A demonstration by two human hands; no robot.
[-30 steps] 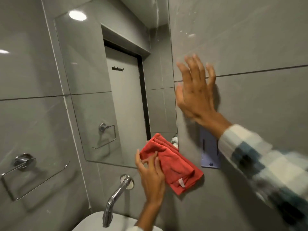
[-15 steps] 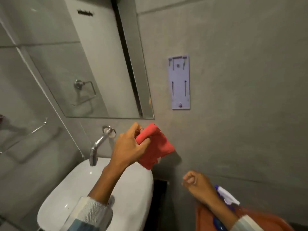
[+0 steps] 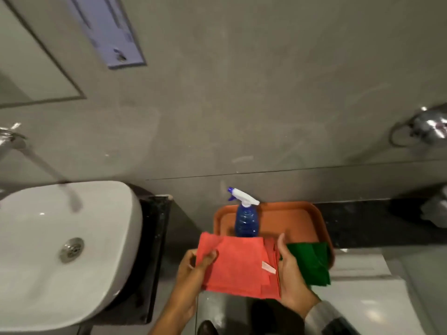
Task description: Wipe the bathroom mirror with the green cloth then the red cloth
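The red cloth point(image 3: 235, 267) is spread flat between both hands, low in the middle of the view. My left hand point(image 3: 193, 269) pinches its left edge and my right hand point(image 3: 289, 272) grips its right edge. The green cloth point(image 3: 310, 262) lies folded on the orange tray point(image 3: 290, 218), just right of my right hand. Only the lower right corner of the mirror point(image 3: 31, 68) shows, at the upper left.
A blue spray bottle point(image 3: 245, 220) with a white trigger stands on the tray behind the red cloth. A white basin point(image 3: 60, 250) with a chrome tap point(image 3: 36, 160) fills the left. A lilac wall bracket point(image 3: 108, 32) hangs above. A chrome fitting point(image 3: 428, 126) sits at right.
My view has dropped from the mirror to the tray. The red cloth came down from the wall in my left hand, and my right hand has taken hold of its other edge.
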